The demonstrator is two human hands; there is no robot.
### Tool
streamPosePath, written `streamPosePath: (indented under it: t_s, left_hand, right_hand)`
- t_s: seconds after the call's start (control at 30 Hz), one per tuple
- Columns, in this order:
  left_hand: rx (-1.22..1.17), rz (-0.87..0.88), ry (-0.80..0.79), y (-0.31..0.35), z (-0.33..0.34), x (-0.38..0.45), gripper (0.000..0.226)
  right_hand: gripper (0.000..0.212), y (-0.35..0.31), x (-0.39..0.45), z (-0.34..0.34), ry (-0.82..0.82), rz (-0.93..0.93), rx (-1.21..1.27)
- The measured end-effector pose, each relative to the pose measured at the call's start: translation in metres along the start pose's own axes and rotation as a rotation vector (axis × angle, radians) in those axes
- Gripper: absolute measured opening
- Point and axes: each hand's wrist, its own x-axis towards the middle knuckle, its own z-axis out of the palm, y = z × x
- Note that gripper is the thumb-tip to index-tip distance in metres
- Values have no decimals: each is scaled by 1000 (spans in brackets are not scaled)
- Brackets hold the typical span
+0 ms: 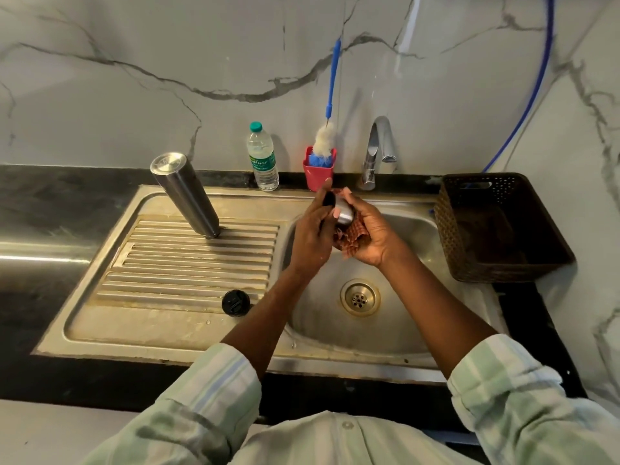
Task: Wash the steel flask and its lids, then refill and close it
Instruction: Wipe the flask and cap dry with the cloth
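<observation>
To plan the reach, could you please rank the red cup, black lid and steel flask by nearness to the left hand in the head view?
1. Red cup, just behind the left hand.
2. Black lid, on the drainboard's near edge.
3. Steel flask, upside down on the drainboard, far left.

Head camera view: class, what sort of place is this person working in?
Most likely a home kitchen: a steel sink with ribbed drainboard, a tap and a bottle brush against a marble wall.

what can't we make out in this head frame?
- Steel lid: mostly wrapped by left hand, right hand and the checked cloth.
- Flask mouth: faces down on the drainboard, inside hidden.
- Bottle label: too small to read.
- Basket interior: dark, contents unclear.
</observation>
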Motion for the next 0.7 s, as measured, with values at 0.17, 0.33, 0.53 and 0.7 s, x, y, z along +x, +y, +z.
streamPosePath:
  t_s: [0.17,0.33,0.53,0.7]
  left_hand:
    - [-137,-238,-133,-11,-3,-3,32]
    - [-663,-792,148,-2,-2,17,26]
    - [-158,-133,-18,-4,0,4,35]
    - [49,-36,-144,-16,4,1,33]
  right_hand:
    - [44,3,4,-4,152,-86,-113]
    - [46,22,6,-3,308,-404,-636]
    - [47,0,-2,-10,-38,-86,-44]
    - [35,0,2,-2,102,-61,-64]
